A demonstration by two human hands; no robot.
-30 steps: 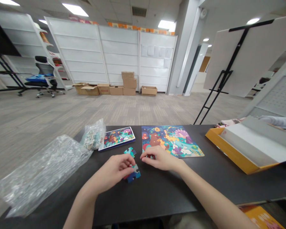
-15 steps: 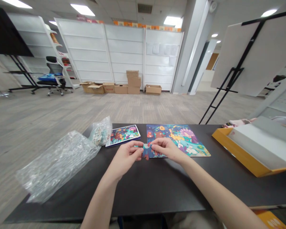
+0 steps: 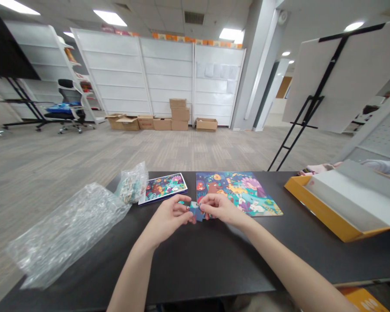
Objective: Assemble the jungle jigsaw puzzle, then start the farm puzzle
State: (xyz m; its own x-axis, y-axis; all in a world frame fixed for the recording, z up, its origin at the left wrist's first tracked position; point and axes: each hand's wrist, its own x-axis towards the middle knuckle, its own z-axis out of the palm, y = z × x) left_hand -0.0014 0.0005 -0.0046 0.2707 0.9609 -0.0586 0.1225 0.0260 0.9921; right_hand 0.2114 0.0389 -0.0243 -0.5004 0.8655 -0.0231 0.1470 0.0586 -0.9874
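Small blue jigsaw puzzle pieces (image 3: pixel 196 212) are held up between my two hands, over the near left corner of a colourful animal picture board (image 3: pixel 235 188). My left hand (image 3: pixel 172 215) pinches them from the left with thumb and fingers. From the right, my right hand (image 3: pixel 221 209) grips them with its fingertips, hiding part of the board. How many pieces there are, and whether they are joined, I cannot tell. Left of the board lies a smaller printed picture card (image 3: pixel 165 187) with a white border, showing a similar scene.
A clear bag of pieces (image 3: pixel 131 184) lies beside the card, next to a large crumpled plastic wrapper (image 3: pixel 71 232) at the table's left. An open yellow and white box (image 3: pixel 338 206) occupies the right side of the black table (image 3: pixel 195 264). An easel (image 3: pixel 307 115) stands beyond.
The puzzle pieces have been turned between my fingers and show more plain blue now. My hands stay close together. The whole view has shifted slightly.
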